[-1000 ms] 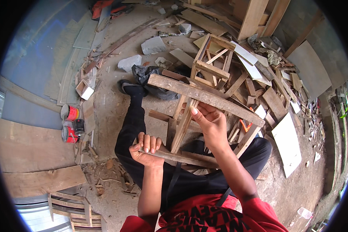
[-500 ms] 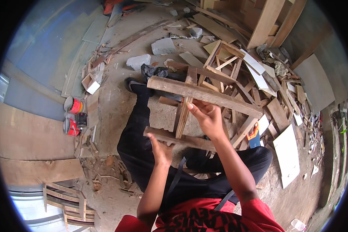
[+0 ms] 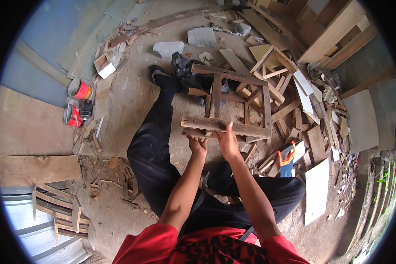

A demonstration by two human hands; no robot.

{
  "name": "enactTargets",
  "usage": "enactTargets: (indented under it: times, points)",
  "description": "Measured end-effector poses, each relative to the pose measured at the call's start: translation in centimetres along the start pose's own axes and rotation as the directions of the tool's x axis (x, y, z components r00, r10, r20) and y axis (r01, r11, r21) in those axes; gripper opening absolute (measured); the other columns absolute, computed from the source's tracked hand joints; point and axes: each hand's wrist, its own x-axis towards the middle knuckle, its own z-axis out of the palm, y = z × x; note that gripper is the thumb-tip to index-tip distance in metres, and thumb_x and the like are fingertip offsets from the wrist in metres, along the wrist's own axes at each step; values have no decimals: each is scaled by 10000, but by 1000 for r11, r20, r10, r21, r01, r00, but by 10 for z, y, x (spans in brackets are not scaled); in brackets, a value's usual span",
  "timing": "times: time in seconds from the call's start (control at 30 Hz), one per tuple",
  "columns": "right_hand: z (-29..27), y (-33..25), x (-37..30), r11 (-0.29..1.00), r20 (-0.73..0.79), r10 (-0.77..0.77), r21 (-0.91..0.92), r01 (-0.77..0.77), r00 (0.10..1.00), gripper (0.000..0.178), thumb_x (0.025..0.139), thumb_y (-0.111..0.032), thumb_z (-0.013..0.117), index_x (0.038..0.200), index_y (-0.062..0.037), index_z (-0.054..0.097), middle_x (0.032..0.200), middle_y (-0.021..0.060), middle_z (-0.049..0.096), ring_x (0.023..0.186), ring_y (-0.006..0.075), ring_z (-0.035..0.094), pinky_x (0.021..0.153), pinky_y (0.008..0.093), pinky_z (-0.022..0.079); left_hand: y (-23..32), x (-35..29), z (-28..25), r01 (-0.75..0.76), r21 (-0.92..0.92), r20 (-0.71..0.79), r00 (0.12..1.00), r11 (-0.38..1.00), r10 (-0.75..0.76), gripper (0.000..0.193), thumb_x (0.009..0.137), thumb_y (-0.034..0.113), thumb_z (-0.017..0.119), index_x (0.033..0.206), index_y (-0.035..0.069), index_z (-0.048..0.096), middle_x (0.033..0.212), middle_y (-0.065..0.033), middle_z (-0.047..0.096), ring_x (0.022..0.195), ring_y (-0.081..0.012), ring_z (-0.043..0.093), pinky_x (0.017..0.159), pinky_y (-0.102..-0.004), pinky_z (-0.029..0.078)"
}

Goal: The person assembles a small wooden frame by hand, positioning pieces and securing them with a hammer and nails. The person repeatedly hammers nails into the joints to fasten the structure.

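Both hands grip the near rail of a wooden frame [image 3: 226, 101]. Left hand [image 3: 197, 144] is closed under the rail's left part, fingers curled around its lower edge. Right hand [image 3: 228, 141] is just beside it, palm on the rail with the fingers reaching up over its top edge. Hands nearly touch each other.

Frame is a rough, weathered ladder-like piece: two long cross rails joined by upright slats, held out in front of the person above the knees, far rail over the left foot area. It sits tilted a little, right side lower.

Dirt floor [image 3: 119, 101] underneath, littered with chips. Scrap wood pile [image 3: 303, 110] fills the right side, planks and offcuts crossing each other, another small frame among them. White board [image 3: 317, 191] lies flat at lower right. Wooden pallet [image 3: 57, 211] at lower left. Black trousers on the person, left leg stretched out to a black shoe [image 3: 160, 78]. Grey stone blocks [image 3: 168, 47] beyond the shoe. Paint cans [image 3: 78, 102], red and black, clustered at the left by the wall. Handsaw [image 3: 287, 159] with orange handle and blue blade lies right of the right forearm, near the white board.
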Motion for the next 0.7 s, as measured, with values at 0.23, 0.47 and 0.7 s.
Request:
enactTargets:
  times: [0.23, 0.47, 0.7]
  points:
    - [-37, 41, 11, 996, -229, 75, -24, -82, 971, 747, 989, -401, 579, 1443, 123, 299, 1498, 176, 343, 1386, 265, 349, 1190, 413, 238, 41, -29, 13, 180, 315, -400, 916, 932, -42, 431, 1039, 456, 383, 1362, 197, 505, 1191, 31, 554, 957, -101, 471, 1046, -413, 311]
    - [-53, 47, -31, 925, -246, 18, -365, -110, 969, 614, 996, -416, 574, 1262, 136, 531, 1240, 168, 598, 1124, 188, 571, 992, 330, 461, 108, -81, 58, -774, 605, 657, 352, -187, 666, 307, 1001, 245, 513, 1204, 23, 579, 1249, -165, 580, 1156, -301, 549, 993, -428, 406]
    - [-193, 16, -69, 172, -180, -403, -978, -119, 897, 292, 903, -97, 637, 1186, -23, 627, 1059, 176, 685, 1021, 329, 669, 892, 352, 518, 96, -53, 64, -568, 471, 806, 587, -675, 68, 349, 970, 272, 507, 803, 12, 669, 730, -191, 664, 676, -358, 665, 653, -463, 534]
